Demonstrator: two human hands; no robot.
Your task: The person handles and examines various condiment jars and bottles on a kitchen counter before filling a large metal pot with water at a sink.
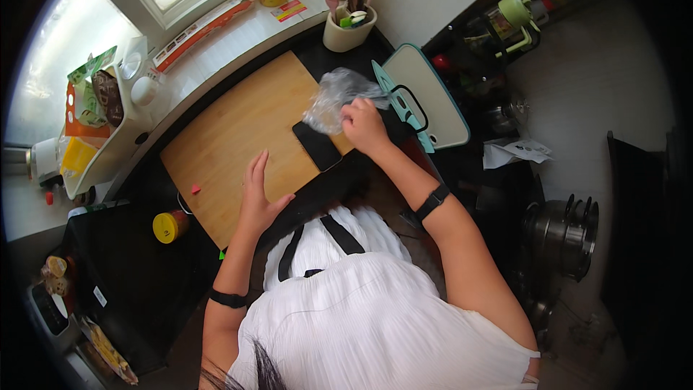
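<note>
Clear crumpled plastic (338, 97), a bag or film, is pinched in my right hand (364, 124) over the right end of a wooden cutting board (243, 114). A black phone (318, 146) lies at the board's near right edge, just below the plastic. My left hand (261, 197) hovers by the near side of the board with fingers spread and nothing in it. A small red piece (195, 189) rests on the left part of the board.
A utensil holder (349, 32) stands at the back. To the right are a turquoise knife (400, 100) and a white cutting board (433, 97) in a rack. A yellow-lidded jar (169, 227) sits left; a bin of packets (116, 124) occupies the sill side. Steel pots (563, 238) stand far right.
</note>
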